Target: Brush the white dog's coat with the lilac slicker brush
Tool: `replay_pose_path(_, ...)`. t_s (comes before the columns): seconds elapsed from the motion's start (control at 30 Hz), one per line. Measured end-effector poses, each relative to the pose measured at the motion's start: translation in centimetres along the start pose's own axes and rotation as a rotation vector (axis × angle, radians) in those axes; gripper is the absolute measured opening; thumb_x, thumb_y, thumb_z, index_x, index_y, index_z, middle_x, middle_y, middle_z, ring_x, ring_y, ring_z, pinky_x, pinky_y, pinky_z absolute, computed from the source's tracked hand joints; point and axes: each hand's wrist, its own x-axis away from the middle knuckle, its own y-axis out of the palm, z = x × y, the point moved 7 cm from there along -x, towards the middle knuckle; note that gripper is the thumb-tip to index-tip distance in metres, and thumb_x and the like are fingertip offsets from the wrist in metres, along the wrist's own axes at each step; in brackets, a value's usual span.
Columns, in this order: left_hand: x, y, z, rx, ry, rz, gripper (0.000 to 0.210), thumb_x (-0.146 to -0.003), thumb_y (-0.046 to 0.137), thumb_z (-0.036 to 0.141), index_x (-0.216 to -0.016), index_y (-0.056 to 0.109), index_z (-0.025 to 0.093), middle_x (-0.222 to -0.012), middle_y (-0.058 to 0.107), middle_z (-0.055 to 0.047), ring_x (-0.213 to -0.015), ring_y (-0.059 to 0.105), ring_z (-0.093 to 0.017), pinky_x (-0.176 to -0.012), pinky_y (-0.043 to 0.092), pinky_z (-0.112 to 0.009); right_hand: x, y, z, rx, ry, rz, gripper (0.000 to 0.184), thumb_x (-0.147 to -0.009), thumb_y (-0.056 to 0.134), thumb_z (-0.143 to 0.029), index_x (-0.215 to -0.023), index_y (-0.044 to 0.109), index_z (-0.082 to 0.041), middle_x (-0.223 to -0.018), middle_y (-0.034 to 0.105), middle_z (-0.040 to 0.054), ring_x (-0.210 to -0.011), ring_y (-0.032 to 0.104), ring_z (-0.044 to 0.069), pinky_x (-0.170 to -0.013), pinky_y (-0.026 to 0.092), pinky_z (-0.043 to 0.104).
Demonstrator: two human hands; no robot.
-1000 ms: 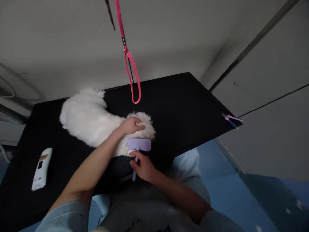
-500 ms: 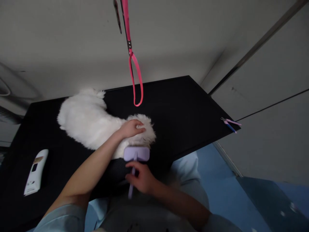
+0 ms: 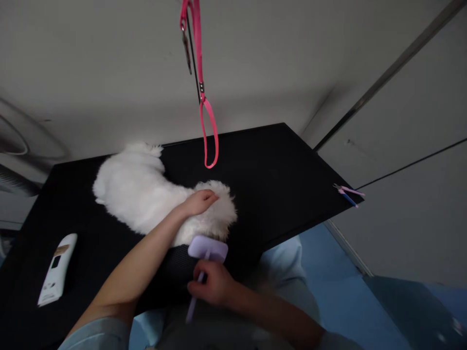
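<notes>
A fluffy white dog (image 3: pixel 134 194) lies on the black grooming table (image 3: pixel 262 165), its head end toward the middle. My left hand (image 3: pixel 200 202) is closed on the fur at the back of its head; the far fingertips are buried or hidden. In my right hand (image 3: pixel 213 282) is a lilac slicker brush (image 3: pixel 207 249), gripped by its handle, fingers wrapped round. The brush head is at the near edge of the dog's head, its back facing me, so the bristles are hidden. Whether they touch the fur I cannot tell.
A pink grooming loop (image 3: pixel 218 141) hangs above the table behind the dog's head. White pet clippers (image 3: pixel 57 270) lie at the left. Small nail clippers (image 3: pixel 348 193) with pink and blue handles rest at the right corner. A grey hose (image 3: pixel 16 181) is at the far left.
The brush has moved slightly toward me, its head now tilted and its handle swung left. My left fingers are drawn closer together on the fur. The whole view has shifted a little.
</notes>
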Motion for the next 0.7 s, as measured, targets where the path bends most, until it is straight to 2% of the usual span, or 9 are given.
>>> replay_pose_path(0.07, 0.0, 0.1, -0.2, 0.028, -0.002, -0.004, 0.038, -0.086, 0.046, 0.047, -0.076, 0.066, 0.016, -0.079, 0.067, -0.006, -0.074, 0.059, -0.019, -0.069, 0.045, -0.029, 0.0, -0.2, -0.8, 0.083, -0.028, -0.027, 0.017, -0.078, 0.063, -0.035, -0.085, 0.064, -0.020, -0.072, 0.067, -0.0011, -0.064, 0.059, 0.012, -0.059, 0.040, 0.020)
replay_pose_path(0.17, -0.1, 0.2, -0.4, 0.059, -0.008, -0.024, 0.037, -0.086, 0.046, 0.045, -0.073, 0.065, 0.015, -0.069, 0.064, -0.004, -0.068, 0.057, -0.018, -0.064, 0.043, -0.028, -0.5, -1.3, -1.4, 0.353, -0.008, -0.013, 0.023, -0.081, 0.057, -0.039, -0.087, 0.066, -0.019, -0.078, 0.071, 0.0032, -0.069, 0.063, 0.016, -0.061, 0.042, 0.024)
replay_pose_path(0.3, -0.2, 0.4, -0.7, 0.103, -0.024, -0.042, 0.035, -0.085, 0.048, 0.042, -0.068, 0.062, 0.015, -0.061, 0.059, -0.002, -0.061, 0.053, -0.016, -0.059, 0.041, -0.027, -0.4, -1.0, -2.4, 0.575, -0.061, -0.188, 0.032, -0.080, 0.055, -0.047, -0.080, 0.068, -0.018, -0.071, 0.071, 0.0075, -0.068, 0.065, 0.022, -0.061, 0.044, 0.029)
replay_pose_path(0.37, -0.3, 0.6, -0.7, 0.130, -0.023, -0.068, 0.034, -0.084, 0.050, 0.041, -0.068, 0.063, 0.015, -0.060, 0.058, -0.002, -0.060, 0.051, -0.015, -0.057, 0.040, -0.026, -0.5, -1.5, -3.1, 0.632, -0.070, -0.165, 0.039, -0.083, 0.049, -0.050, -0.085, 0.069, -0.017, -0.075, 0.072, 0.0097, -0.070, 0.066, 0.023, -0.062, 0.046, 0.030)
replay_pose_path(0.43, -0.4, 0.7, -0.8, 0.150, -0.018, -0.084, 0.032, -0.082, 0.052, 0.040, -0.070, 0.065, 0.014, -0.061, 0.059, -0.002, -0.060, 0.052, -0.015, -0.057, 0.040, -0.026, -0.8, -2.4, -3.3, 0.704, -0.022, -0.133, 0.038, -0.086, 0.045, -0.044, -0.090, 0.070, -0.015, -0.080, 0.073, 0.0121, -0.072, 0.067, 0.025, -0.061, 0.048, 0.031)
replay_pose_path(0.47, -0.4, 0.7, -0.8, 0.154, -0.015, -0.084, 0.031, -0.081, 0.053, 0.040, -0.072, 0.066, 0.014, -0.063, 0.061, -0.002, -0.061, 0.053, -0.015, -0.058, 0.041, -0.026, -0.9, -2.4, -3.3, 0.732, -0.007, -0.166, 0.036, -0.086, 0.046, -0.041, -0.090, 0.071, -0.014, -0.080, 0.073, 0.0129, -0.072, 0.068, 0.025, -0.060, 0.048, 0.031)
replay_pose_path(0.57, -0.6, 0.6, -1.0, 0.159, -0.012, -0.074, 0.030, -0.079, 0.055, 0.041, -0.080, 0.070, 0.014, -0.075, 0.068, -0.005, -0.070, 0.059, -0.017, -0.066, 0.044, -0.028, -0.7, -1.7, -3.6, 0.737, -0.054, -0.366, 0.033, -0.081, 0.055, -0.041, -0.084, 0.073, -0.013, -0.075, 0.073, 0.0131, -0.071, 0.068, 0.027, -0.060, 0.050, 0.032)
replay_pose_path(0.6, -0.6, 0.6, -1.0, 0.167, -0.011, -0.072, 0.031, -0.078, 0.056, 0.041, -0.083, 0.070, 0.014, -0.080, 0.070, -0.006, -0.074, 0.060, -0.018, -0.069, 0.045, -0.029, -0.8, -1.8, -3.8, 0.735, -0.068, -0.372, 0.034, -0.081, 0.055, -0.043, -0.084, 0.073, -0.013, -0.074, 0.073, 0.0132, -0.071, 0.068, 0.027, -0.060, 0.051, 0.033)
replay_pose_path(0.7, -0.8, 0.4, -1.1, 0.173, -0.007, -0.047, 0.031, -0.077, 0.056, 0.039, -0.085, 0.071, 0.014, -0.087, 0.071, -0.008, -0.080, 0.062, -0.020, -0.075, 0.046, -0.030, -1.5, -2.9, -4.0, 0.791, -0.032, -0.255, 0.032, -0.085, 0.050, -0.037, -0.088, 0.073, -0.013, -0.081, 0.073, 0.0151, -0.076, 0.069, 0.028, -0.062, 0.052, 0.035)
